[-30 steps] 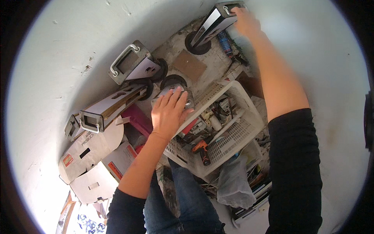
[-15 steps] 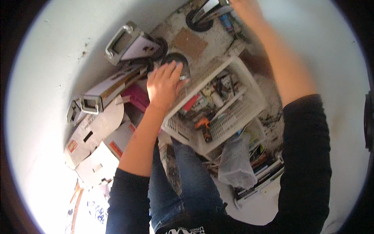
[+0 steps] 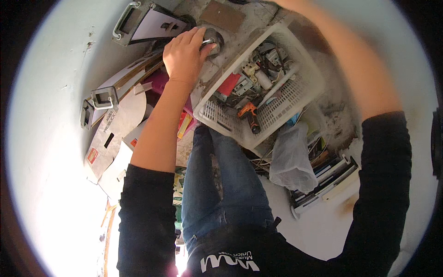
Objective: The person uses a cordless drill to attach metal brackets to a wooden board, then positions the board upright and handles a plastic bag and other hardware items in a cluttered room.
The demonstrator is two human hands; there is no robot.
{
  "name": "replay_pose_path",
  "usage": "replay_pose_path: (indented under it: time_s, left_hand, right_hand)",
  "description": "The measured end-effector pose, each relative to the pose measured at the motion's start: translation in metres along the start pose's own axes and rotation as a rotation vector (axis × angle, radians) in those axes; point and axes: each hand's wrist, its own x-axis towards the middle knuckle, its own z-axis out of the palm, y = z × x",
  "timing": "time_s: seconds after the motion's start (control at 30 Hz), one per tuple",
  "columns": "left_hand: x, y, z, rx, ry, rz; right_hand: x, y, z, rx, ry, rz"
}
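Observation:
Toward the upper left, my left hand [image 3: 182,55] is closed, its thumb and fingers about the shiny metal handle [image 3: 208,41] of a dark round thing [image 3: 215,38] whose kind I cannot make out. My right forearm [image 3: 364,69] reaches up past the top edge, so that hand is out of sight. Between my arms stands a white plastic basket [image 3: 281,131] with perforated walls. In it lie an orange and black cordless drill [image 3: 249,115], a red flat piece [image 3: 229,84], a white tube [image 3: 279,83] and several metal parts.
A metal-edged case [image 3: 146,23] with a handle stands against the left wall, beside long panels and a cardboard box [image 3: 108,134]. A clear plastic bag [image 3: 293,161] hangs below the basket, near cables and a rack of flat dark items [image 3: 327,180]. Walls close in on both sides.
The view has shifted, and the floor things sit higher in the picture. My right hand, partly visible at the top before, has passed out of view. My left hand's fingers have curled in around the handle.

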Motion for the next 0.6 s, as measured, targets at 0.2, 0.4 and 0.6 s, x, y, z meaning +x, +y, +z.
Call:
replay_pose_path:
  time_s: [0.2,0.4,0.6]
  left_hand:
    - [-0.012,0.007,-0.005,0.013,-0.077,-0.047]
    - [-0.012,0.008,-0.01,0.004,-0.149,-0.071]
    - [-0.012,0.012,-0.031,0.113,-0.146,-0.031]
  right_hand:
    - [-0.018,0.022,-0.05,0.871,0.717,0.363]
    - [-0.138,0.023,-0.089,0.952,0.836,0.169]
    - [-0.334,-0.05,-0.108,0.962,1.049,0.246]
